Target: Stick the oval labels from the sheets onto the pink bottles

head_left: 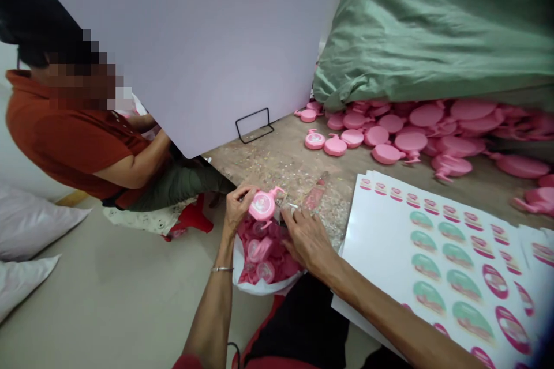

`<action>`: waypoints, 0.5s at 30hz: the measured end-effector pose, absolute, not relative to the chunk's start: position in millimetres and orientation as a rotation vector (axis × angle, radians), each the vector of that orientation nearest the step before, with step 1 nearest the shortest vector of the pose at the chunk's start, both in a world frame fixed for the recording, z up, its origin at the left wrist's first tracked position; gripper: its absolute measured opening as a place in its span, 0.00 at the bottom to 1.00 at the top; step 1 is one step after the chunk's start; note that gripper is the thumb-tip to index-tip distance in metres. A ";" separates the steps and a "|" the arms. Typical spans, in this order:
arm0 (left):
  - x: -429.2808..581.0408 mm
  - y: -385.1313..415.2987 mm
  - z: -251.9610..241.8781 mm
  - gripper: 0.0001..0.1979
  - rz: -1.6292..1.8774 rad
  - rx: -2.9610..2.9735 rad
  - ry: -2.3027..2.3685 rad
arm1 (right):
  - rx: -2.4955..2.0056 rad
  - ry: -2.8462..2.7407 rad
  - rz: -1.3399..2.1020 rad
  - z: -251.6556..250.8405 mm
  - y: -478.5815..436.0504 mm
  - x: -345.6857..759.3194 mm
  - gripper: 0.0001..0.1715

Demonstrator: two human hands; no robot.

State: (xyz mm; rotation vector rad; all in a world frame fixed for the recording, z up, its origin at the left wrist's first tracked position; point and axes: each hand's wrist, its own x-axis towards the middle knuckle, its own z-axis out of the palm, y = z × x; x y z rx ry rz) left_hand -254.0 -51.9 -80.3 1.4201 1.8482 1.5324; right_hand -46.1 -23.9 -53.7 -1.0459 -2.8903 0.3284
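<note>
My left hand (238,207) grips a pink round plastic piece (262,206) by its left edge, with a label on its face. Just to the right, my right hand (306,235) has its fingers bent round a small, thin, pale item (292,205) that is too small to name. Below both hands a white bag (262,290) holds several pink pieces like the one in my left hand. A stack of sticker sheets (381,253) with green and pink oval labels lies to the right of my right forearm.
Many pink pieces (426,116) are heaped at the back right under a green sack (433,29). A large pale panel (216,40) with a black wire stand (254,125) rises ahead. A person in a red shirt (73,138) sits at the left.
</note>
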 end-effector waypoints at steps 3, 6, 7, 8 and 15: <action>-257.7 -78.2 -80.0 0.09 1.463 1.495 1.874 | -1.054 -2.875 0.369 -45.7 -21.0 -35.9 0.24; -267.5 -94.7 -76.1 0.08 1.409 1.536 1.915 | -1.087 -2.812 0.429 -35.9 -6.2 -17.9 0.21; -270.6 -93.1 -73.1 0.09 1.425 1.527 1.948 | -1.103 -2.784 0.454 -33.4 0.2 -10.3 0.19; -272.9 -86.2 -69.2 0.10 1.448 1.521 1.994 | -1.122 -2.747 0.486 -31.6 6.3 -2.3 0.17; -232.3 98.2 -34.2 0.25 1.177 1.962 2.005 | -1.207 -2.364 0.740 -42.1 24.9 51.5 0.15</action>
